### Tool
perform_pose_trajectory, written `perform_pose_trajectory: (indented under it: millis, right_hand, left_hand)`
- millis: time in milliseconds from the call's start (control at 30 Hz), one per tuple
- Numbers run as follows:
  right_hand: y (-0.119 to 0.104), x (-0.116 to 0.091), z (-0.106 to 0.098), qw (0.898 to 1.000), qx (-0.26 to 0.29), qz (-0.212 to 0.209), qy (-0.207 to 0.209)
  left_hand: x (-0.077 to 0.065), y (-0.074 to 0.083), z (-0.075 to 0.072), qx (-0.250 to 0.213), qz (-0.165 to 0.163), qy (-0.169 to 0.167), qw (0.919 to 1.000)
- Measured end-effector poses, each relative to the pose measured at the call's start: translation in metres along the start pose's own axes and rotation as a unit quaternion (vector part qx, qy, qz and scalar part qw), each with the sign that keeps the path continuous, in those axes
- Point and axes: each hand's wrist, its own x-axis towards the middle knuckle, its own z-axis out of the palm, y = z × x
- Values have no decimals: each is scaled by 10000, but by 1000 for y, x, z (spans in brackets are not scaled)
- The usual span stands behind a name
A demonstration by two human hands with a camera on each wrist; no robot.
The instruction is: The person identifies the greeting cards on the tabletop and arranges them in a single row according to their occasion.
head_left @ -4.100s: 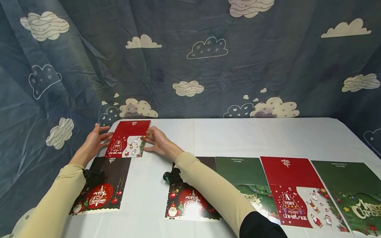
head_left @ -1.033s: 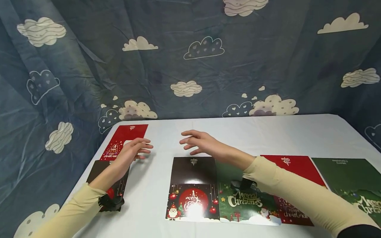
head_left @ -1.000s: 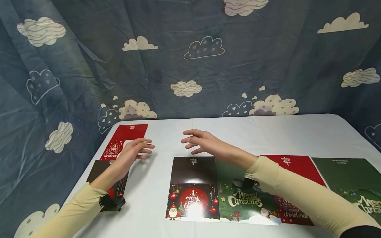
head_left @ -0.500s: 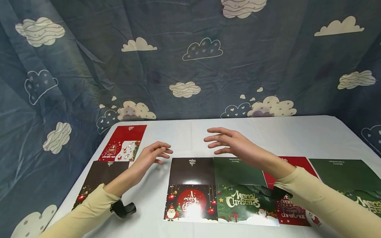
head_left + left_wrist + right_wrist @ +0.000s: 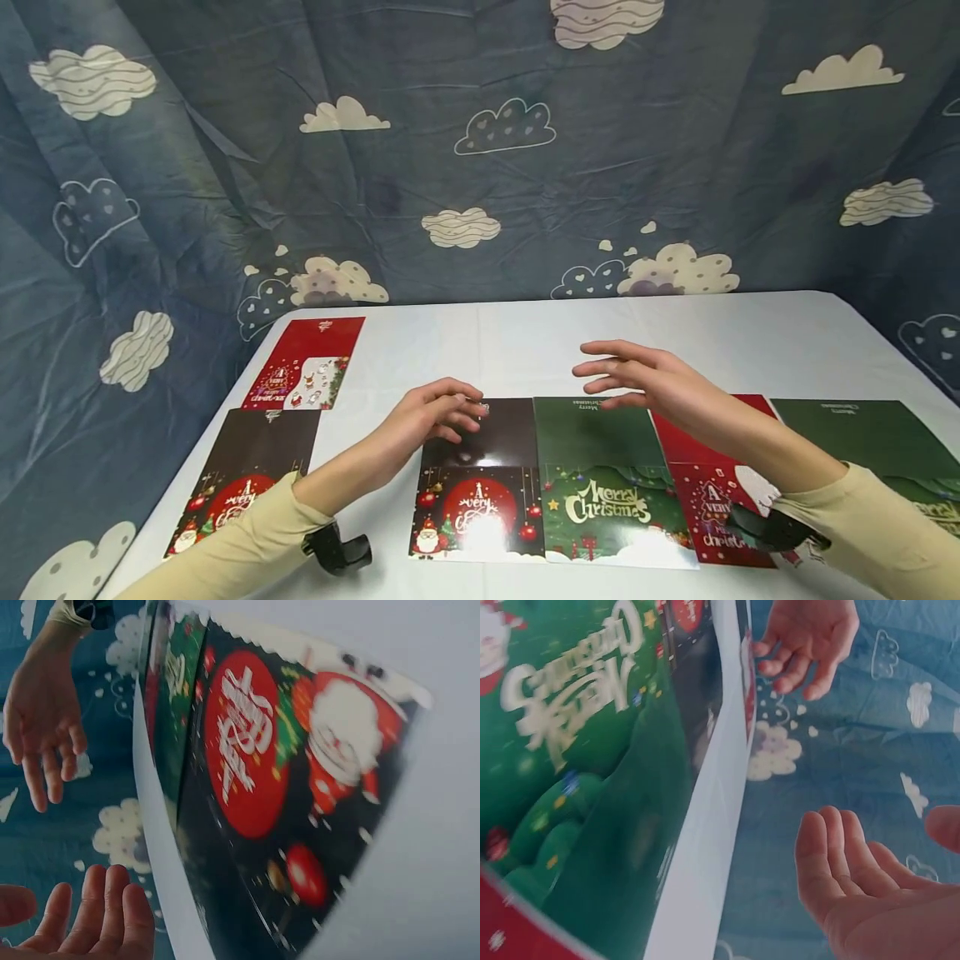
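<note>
My left hand (image 5: 427, 417) hovers over the upper part of the middle black Christmas card (image 5: 480, 492), fingers loosely bent and holding nothing. Farther right, my right hand (image 5: 652, 379) is held above the green "Merry Christmas" card (image 5: 607, 467) and the red card (image 5: 712, 508), its fingers spread and relaxed. The right forearm covers part of that red card. Both wrist views show bare palms: the left hand's fingers (image 5: 109, 915) and the right hand's fingers (image 5: 840, 855) hold nothing. At the back left lies another red card (image 5: 303, 358), above a second black card (image 5: 255, 458) partly covered by the left sleeve.
Another green card (image 5: 855, 433) lies at the right end of the front row, partly behind the right sleeve. All the cards lie opened flat on a white table (image 5: 480, 350). A dark blue cloud-print curtain (image 5: 405, 183) hangs behind and at the sides.
Both hands were at the sides of the back-left red card; they have left it lying above the black card and moved right, the left now over the middle black card.
</note>
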Motion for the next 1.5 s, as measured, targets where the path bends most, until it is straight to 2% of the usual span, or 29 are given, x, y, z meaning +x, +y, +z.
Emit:
perform_pose_trajectory:
  millis: [333,433,567,700,800,933,1033,1133,1233,1333,1367,1500]
  right_hand:
    - [15,-38,-28,9988,-55,-258,410]
    - [20,-49,-38,9983,-141,-281,482]
    - [25,-61,-47,9970,-377,-210,650]
    - [31,-73,-53,9936,-699,17,890]
    - [35,-82,-59,9910,-832,228,1023]
    - [41,-93,-67,9898,-817,370,1105]
    - [50,-100,-75,9879,-926,477,1152]
    - [64,-108,-85,9827,-1123,805,1232]
    - [66,-115,-92,9748,-1344,1168,1341]
    - [69,-121,-97,9682,-1469,1440,1427]
    - [69,-122,-98,9678,-1541,1399,1413]
    - [88,-131,-115,9672,-1493,1589,1300]
  left_hand:
    - [13,4,32,-476,-101,-145,9987]
    - [15,4,42,-645,-179,-271,9974]
    - [19,5,55,-838,-263,-602,9943]
    - [23,6,70,-1044,-305,-1009,9889]
    - [27,7,82,-1178,-320,-1185,9854]
    - [33,9,99,-1356,-329,-1199,9829]
    - [37,8,113,-1511,-442,-1068,9817]
    - [41,7,127,-1722,-601,-869,9794]
    - [46,8,140,-1983,-688,-745,9749]
    - [50,9,152,-2213,-742,-832,9688]
    - [51,9,156,-2274,-777,-881,9667]
    - [56,6,171,-2475,-876,-1055,9591]
